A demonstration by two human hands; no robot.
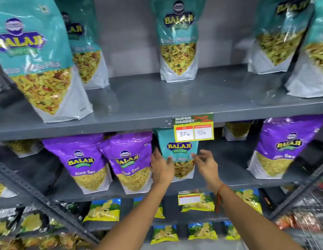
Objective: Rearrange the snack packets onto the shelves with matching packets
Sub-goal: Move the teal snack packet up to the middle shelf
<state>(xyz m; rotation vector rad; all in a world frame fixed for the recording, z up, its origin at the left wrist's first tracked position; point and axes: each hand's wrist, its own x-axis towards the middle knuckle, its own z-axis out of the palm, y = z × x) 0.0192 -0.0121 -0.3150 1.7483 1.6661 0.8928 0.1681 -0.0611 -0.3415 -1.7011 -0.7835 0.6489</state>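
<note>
Pick-up step: misplaced teal packet [177,156] stands on middle shelf [229,179] among purple packets [128,163]; left hand [161,168] touches its left edge, right hand [205,163] spread open beside it, neither closed; next, judged: clasp and lift to upper shelf [139,98] with teal packets.

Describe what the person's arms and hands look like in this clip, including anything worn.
Both forearms are bare, with no sleeves in view and no gloves on either hand. The left hand shows no rings or bands that I can see. The right hand has a thin red thread tied around the wrist, with a loose end hanging below it. No watch is visible.
</note>
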